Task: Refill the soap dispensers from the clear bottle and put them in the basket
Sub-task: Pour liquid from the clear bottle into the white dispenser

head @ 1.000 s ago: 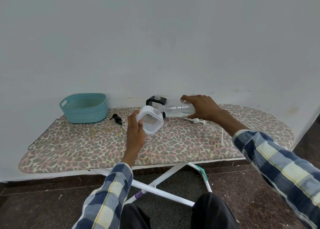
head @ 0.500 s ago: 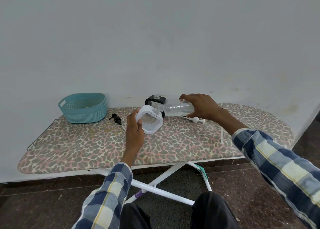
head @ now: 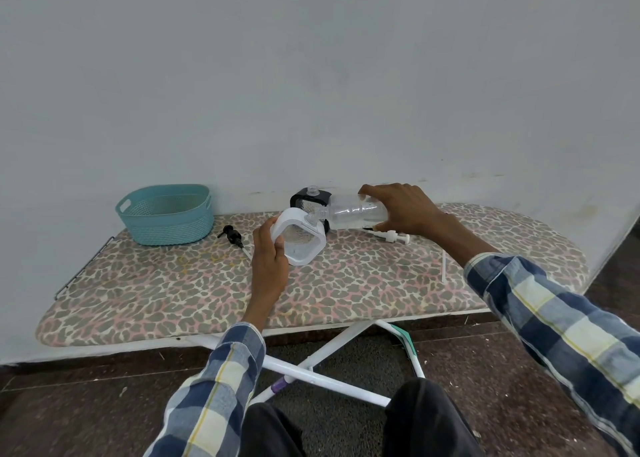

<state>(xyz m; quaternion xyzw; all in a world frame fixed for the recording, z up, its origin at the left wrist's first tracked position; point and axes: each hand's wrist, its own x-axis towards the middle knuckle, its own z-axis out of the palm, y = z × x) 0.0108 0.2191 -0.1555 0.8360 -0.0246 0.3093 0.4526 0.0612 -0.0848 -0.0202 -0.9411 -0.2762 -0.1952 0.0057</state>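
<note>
My left hand (head: 269, 252) grips a white-framed soap dispenser (head: 302, 239), tilted on the ironing board (head: 194, 294). My right hand (head: 403, 210) holds the clear bottle (head: 353, 212) nearly level, its mouth at the dispenser's neck. A black-framed dispenser (head: 304, 197) with an open neck stands just behind them, by the wall. The teal basket (head: 166, 214) sits at the board's back left, with nothing showing inside it. A black pump head (head: 232, 235) lies between the basket and my left hand. Under my right hand lies a white pump head (head: 394, 236).
A thin white tube (head: 443, 266) lies on the board right of the pump. The wall runs close behind the board. Below are the board's white crossed legs (head: 325, 359) and my dark-trousered knees above a dark floor.
The bottle and both hands hold nearly the same pose; only the view has shifted slightly.
</note>
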